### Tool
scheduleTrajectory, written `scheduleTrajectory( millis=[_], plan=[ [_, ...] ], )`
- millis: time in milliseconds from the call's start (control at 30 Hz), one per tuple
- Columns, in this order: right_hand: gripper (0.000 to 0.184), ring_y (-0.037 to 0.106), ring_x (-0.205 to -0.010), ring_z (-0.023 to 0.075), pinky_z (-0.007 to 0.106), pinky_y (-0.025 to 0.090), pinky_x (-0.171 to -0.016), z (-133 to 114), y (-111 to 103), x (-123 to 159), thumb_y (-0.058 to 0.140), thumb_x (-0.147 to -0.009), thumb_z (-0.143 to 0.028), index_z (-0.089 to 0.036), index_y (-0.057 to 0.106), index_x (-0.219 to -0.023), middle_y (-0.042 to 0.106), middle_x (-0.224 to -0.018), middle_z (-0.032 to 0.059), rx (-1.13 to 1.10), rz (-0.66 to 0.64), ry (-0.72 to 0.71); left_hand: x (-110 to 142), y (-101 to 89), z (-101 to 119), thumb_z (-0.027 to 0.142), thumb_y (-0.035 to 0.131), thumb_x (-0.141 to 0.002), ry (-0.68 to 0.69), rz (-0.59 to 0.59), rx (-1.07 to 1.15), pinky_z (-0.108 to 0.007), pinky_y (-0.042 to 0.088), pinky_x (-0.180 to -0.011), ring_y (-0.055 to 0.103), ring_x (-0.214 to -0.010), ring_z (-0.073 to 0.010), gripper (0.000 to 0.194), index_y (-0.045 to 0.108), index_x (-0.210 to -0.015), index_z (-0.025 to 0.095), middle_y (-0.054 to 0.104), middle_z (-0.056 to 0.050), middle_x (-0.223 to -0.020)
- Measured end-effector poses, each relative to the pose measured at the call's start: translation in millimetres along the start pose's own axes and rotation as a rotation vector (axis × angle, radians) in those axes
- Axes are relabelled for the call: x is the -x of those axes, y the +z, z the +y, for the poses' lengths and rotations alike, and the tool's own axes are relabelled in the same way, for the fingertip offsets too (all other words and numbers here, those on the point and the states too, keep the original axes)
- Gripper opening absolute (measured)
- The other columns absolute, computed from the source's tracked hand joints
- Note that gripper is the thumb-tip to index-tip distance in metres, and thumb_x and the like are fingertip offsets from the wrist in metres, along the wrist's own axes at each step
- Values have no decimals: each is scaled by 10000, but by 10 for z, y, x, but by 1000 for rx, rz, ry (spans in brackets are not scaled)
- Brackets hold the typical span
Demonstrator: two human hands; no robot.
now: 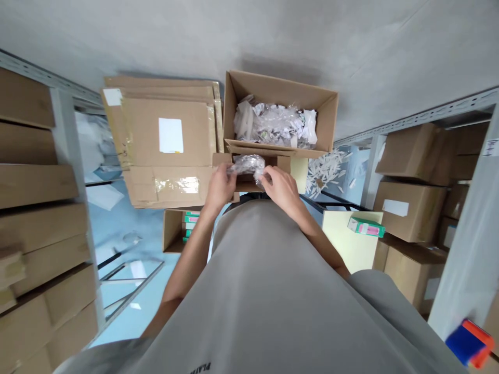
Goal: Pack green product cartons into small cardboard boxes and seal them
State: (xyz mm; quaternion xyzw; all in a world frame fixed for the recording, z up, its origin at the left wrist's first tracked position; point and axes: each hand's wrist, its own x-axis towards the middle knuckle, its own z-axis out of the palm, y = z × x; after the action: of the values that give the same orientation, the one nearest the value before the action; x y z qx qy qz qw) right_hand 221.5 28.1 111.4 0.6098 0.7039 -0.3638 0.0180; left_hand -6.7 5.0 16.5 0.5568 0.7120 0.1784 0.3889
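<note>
Both of my hands hold one small clear plastic packet (pixel 248 164) in front of my chest. My left hand (pixel 220 187) pinches its left end with curled fingers. My right hand (pixel 281 189) grips its right end, fingers closed on the crinkled plastic. Just beyond the packet stands an open cardboard box (pixel 326 115) filled with several similar clear packets. A smaller brown box (pixel 245 182) sits under my hands, mostly hidden by them.
Flattened cardboard sheets (pixel 167 140) with a white label lie left of the open box. A small box of green cartons (pixel 183 228) stands below them. A green-and-pink carton (pixel 365 226) rests on a pale yellow surface at right. Shelves of brown boxes (pixel 35 208) flank both sides.
</note>
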Motion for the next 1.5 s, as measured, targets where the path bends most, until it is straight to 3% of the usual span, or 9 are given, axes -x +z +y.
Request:
scheduleTrajectory(
  millis=[167,400,667,800,900,967,1100,1300,1500],
  plan=[
    [340,788,-1214,359,430,589,-1001,110,204,-345,466,-1176,-240,-166,741,-1360,804,-1330,232,199,-156,136,-150,35,-40,188,583,-970,26,-23,-39,-511,589,-1149,766,-1182,-352,448,736,-1390,160,820,-159,-1247],
    [335,818,-1158,381,443,614,-959,380,145,-217,507,-1182,-312,-122,749,-1314,838,-1189,276,299,31,284,-182,203,113,191,565,-1012,104,-67,-82,-605,550,-1214,749,-1265,-409,514,743,-1493,160,779,-205,-1362],
    [337,805,-1118,359,444,626,-948,575,103,-36,576,-1161,-326,-141,683,-1421,759,-1369,248,207,136,238,3,54,219,261,677,-1025,59,-17,-34,-506,584,-1195,790,-1154,-315,453,787,-1463,222,690,-152,-1526],
    [283,785,-1115,332,402,624,-905,717,157,97,599,-1147,-331,-163,680,-1360,731,-1339,218,135,295,267,112,-29,245,316,694,-1045,25,178,-77,-503,587,-1175,769,-1209,-332,435,749,-1466,225,645,-161,-1531],
    [351,765,-1177,337,382,623,-877,865,228,145,599,-1148,-357,-142,643,-1422,704,-1390,231,127,387,308,99,-11,202,354,838,-942,6,381,-151,-541,495,-1289,613,-1490,-404,692,636,-1582,185,590,-219,-1604],
    [404,761,-1208,343,374,617,-881,957,275,138,582,-1157,-362,-124,621,-1482,695,-1430,243,129,375,317,62,41,166,355,845,-922,-40,374,-148,-543,487,-1301,595,-1519,-406,784,575,-1629,154,627,-234,-1595],
    [583,779,-1184,356,374,603,-905,1048,333,48,631,-1145,-503,-127,576,-1587,722,-1439,249,93,301,311,14,169,116,247,604,-1029,-120,261,-79,-485,559,-1233,755,-1323,-326,551,625,-1575,177,778,-170,-1438],
    [660,796,-1159,377,405,590,-965,916,324,-61,573,-1164,-538,-71,554,-1632,767,-1390,280,60,240,311,-76,257,-53,238,745,-922,-150,395,-95,-559,376,-1386,487,-1651,-430,740,543,-1612,65,542,-314,-1701],
    [436,815,-1125,338,387,563,-977,849,398,-11,371,-1205,-265,-89,637,-1503,822,-1248,240,81,254,338,-207,294,-271,223,741,-940,-264,242,208,-507,620,-1120,798,-1230,-348,627,533,-1524,130,792,-215,-1314]
  ],
)
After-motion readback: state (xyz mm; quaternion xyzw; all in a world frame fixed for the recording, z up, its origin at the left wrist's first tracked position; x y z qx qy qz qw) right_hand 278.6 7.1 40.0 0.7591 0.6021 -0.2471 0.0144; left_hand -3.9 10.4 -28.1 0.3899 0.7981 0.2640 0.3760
